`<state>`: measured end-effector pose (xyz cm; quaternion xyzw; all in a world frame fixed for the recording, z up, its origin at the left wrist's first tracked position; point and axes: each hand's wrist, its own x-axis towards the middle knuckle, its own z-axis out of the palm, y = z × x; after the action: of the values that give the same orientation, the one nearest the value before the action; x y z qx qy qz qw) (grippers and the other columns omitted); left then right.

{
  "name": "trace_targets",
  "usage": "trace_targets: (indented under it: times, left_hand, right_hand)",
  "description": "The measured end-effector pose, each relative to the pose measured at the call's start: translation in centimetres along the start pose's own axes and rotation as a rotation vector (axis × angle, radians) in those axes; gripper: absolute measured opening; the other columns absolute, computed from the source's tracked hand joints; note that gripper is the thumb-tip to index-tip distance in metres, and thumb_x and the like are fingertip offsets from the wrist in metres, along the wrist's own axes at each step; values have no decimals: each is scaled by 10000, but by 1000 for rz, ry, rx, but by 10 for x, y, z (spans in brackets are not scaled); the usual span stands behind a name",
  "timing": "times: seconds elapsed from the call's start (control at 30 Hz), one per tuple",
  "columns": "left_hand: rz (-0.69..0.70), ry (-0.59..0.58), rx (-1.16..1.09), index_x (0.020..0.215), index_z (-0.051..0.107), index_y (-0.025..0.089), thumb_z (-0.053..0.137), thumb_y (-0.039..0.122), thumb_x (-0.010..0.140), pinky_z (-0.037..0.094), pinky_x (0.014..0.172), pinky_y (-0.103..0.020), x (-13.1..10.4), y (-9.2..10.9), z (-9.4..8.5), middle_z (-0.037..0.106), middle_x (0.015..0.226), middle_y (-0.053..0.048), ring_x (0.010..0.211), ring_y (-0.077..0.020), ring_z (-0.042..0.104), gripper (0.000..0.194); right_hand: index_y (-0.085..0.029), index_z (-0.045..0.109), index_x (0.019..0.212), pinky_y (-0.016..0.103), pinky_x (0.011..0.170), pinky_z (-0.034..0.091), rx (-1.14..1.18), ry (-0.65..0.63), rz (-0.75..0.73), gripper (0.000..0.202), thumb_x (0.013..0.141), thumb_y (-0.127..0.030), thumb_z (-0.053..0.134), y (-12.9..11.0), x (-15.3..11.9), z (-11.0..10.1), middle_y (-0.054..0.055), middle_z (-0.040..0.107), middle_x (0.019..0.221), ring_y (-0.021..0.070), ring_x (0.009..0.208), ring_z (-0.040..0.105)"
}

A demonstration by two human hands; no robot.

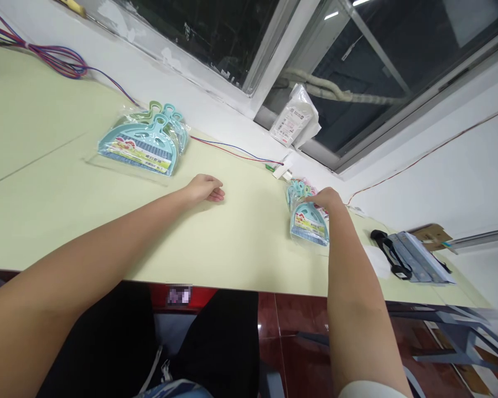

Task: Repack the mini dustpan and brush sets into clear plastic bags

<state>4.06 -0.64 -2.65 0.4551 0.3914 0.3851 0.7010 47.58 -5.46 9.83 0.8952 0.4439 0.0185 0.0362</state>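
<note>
On the right, my right hand (327, 198) is closed at the handle end of a light-blue mini dustpan-and-brush set (310, 223) in clear plastic wrap. More wrapped sets (297, 189) in blue and pink lie behind it, partly hidden by the hand. My left hand (207, 189) rests on the table's middle, empty, with fingers loosely curled and the thumb apart from them. To its upper left sits a pile of wrapped dustpan sets (139, 145), blue and green, with a printed label on the top one. The left hand does not touch this pile.
The pale table (249, 243) runs along a windowed wall. A bundled cable (62, 61) lies at the upper left, and a white packet (292, 119) leans on the sill. Farther right are blue-grey folders (419, 257) and a black strap-like item (392, 254).
</note>
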Motion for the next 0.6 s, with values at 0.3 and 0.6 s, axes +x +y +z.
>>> trace_targets:
  times: [0.3, 0.6]
  left_hand:
    - [-29, -12, -18, 865, 651, 135, 686, 133, 912, 620, 753, -390, -4, 1, 0, 741, 724, -118, 657, -216, 735, 58]
    - [-68, -45, -32, 848, 661, 147, 662, 141, 942, 611, 725, -383, 0, -4, -1, 746, 726, -106, 626, -201, 723, 94]
  right_hand:
    - [-124, 726, 939, 310, 758, 557, 103, -3, -138, 364, 739, -384, 884, -142, 25, -10, 86, 759, 697, 215, 694, 733]
    - [-136, 729, 750, 310, 747, 552, 52, -37, -202, 360, 765, -477, 846, -165, 112, 43, 107, 747, 691, 223, 731, 718]
